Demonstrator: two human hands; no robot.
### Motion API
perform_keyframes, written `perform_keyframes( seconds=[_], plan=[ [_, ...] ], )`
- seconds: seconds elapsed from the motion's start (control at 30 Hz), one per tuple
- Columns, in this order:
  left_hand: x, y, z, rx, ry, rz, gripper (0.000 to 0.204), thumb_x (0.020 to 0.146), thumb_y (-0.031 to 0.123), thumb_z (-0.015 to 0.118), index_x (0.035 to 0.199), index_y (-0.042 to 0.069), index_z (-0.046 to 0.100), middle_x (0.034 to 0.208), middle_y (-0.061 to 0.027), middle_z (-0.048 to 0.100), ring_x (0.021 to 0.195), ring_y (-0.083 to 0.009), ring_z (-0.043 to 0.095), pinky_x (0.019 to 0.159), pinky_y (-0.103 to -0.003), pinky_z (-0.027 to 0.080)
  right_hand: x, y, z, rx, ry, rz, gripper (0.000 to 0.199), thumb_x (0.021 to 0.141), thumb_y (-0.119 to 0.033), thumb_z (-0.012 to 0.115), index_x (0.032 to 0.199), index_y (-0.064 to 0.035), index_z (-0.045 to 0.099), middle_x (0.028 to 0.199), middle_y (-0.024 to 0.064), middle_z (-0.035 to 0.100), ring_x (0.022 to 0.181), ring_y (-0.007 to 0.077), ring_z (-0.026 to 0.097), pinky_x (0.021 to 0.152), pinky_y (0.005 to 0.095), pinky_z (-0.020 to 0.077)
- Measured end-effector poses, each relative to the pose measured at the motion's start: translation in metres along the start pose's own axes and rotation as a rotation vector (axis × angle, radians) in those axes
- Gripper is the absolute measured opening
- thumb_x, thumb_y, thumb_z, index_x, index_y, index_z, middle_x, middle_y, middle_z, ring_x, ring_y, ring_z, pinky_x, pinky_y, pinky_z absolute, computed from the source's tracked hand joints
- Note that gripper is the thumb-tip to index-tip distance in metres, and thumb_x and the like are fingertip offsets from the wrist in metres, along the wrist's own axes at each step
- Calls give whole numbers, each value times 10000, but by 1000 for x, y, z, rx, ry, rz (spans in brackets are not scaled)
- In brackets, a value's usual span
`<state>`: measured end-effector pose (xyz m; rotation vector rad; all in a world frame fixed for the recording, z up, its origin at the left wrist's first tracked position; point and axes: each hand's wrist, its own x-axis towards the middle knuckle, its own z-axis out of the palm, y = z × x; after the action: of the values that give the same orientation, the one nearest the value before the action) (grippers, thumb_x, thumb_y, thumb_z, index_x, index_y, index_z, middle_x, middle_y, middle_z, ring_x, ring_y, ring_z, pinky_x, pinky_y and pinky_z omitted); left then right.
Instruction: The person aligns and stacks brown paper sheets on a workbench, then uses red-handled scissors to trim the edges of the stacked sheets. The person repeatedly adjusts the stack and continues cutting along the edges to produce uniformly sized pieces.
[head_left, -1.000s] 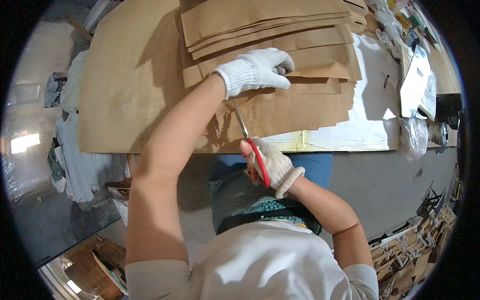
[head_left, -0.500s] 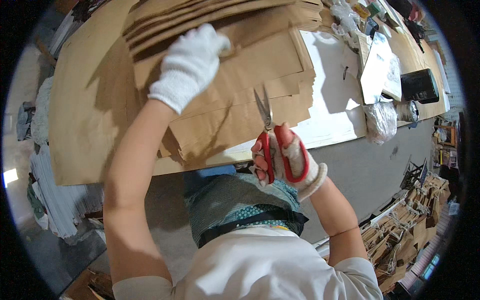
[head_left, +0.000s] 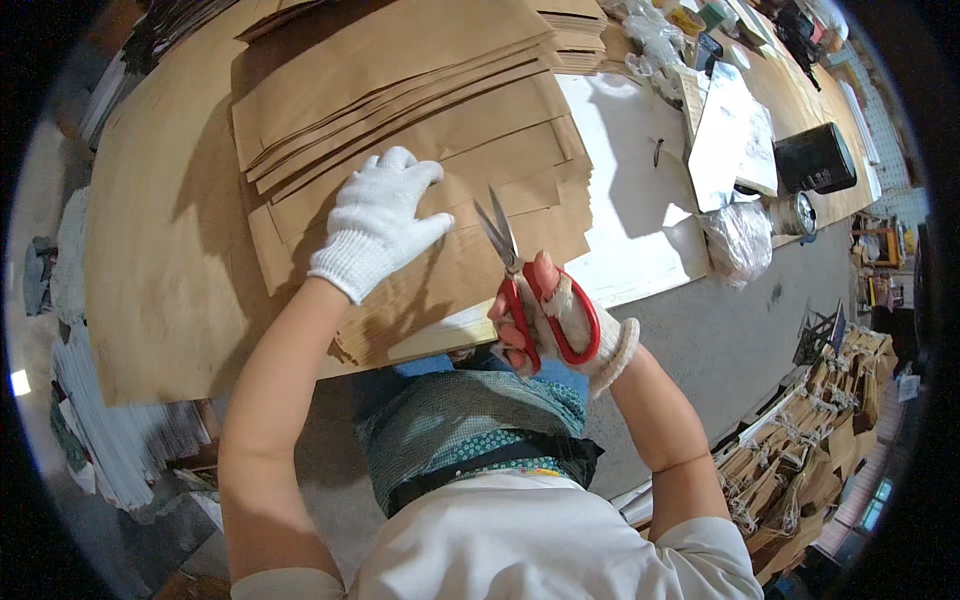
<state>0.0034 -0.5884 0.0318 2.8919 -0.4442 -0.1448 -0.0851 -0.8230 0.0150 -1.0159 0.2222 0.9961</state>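
The left hand is over the brown paper sheets, fingers spread, gripping nothing; contact pressure cannot be determined. The right hand is closed around the red-handled scissors, blades parted, tips toward the sheets. Risk: exposed tips could nick the paper or the left hand if the hands drift together; loose, staggered layers could slide if pushed. Rightward, a plastic bag and black container crowd the table, clear of both hands.
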Motion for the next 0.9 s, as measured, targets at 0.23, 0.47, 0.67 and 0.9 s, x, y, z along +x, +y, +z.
perform_keyframes(
  seconds=[0.23, 0.47, 0.67, 0.9],
  plan=[
    [6, 9, 4, -2, 6, -68, 497, 797, 454, 753, 1176, 162, 618, 1151, -106, 562, 1109, -319, 568, 940, -448, 493, 27, -31, 1, 182, 87, -60, 993, 770, -932, 391, 1000, 6, 618, 709, 91, 599, 620, 241, 627, 578, 307, 519],
    [2, 0, 10, 11, 83, 0, 466, 805, 448, 748, 1148, 157, 626, 1112, -122, 587, 1064, -338, 592, 905, -459, 509, 20, -9, -3, 328, -78, 41, 1017, 745, -945, 390, 991, 14, 626, 749, 109, 631, 637, 249, 645, 582, 326, 531],
    [5, 8, 6, -8, 74, -101, 363, 839, 384, 717, 1111, 155, 645, 1104, -113, 621, 1049, -338, 616, 889, -462, 524, 21, -6, -8, 116, -115, -73, 869, 847, -857, 396, 999, -33, 626, 783, 84, 647, 629, 201, 647, 561, 313, 543],
    [2, -16, 14, -136, 170, 17, 229, 855, 194, 711, 1063, 118, 654, 1023, -87, 643, 885, -251, 663, 801, -373, 541, 2, -17, -44, -284, 240, -144, 622, 989, -687, 373, 941, -83, 516, 542, 40, 515, 437, 179, 545, 401, 303, 437]
  ],
)
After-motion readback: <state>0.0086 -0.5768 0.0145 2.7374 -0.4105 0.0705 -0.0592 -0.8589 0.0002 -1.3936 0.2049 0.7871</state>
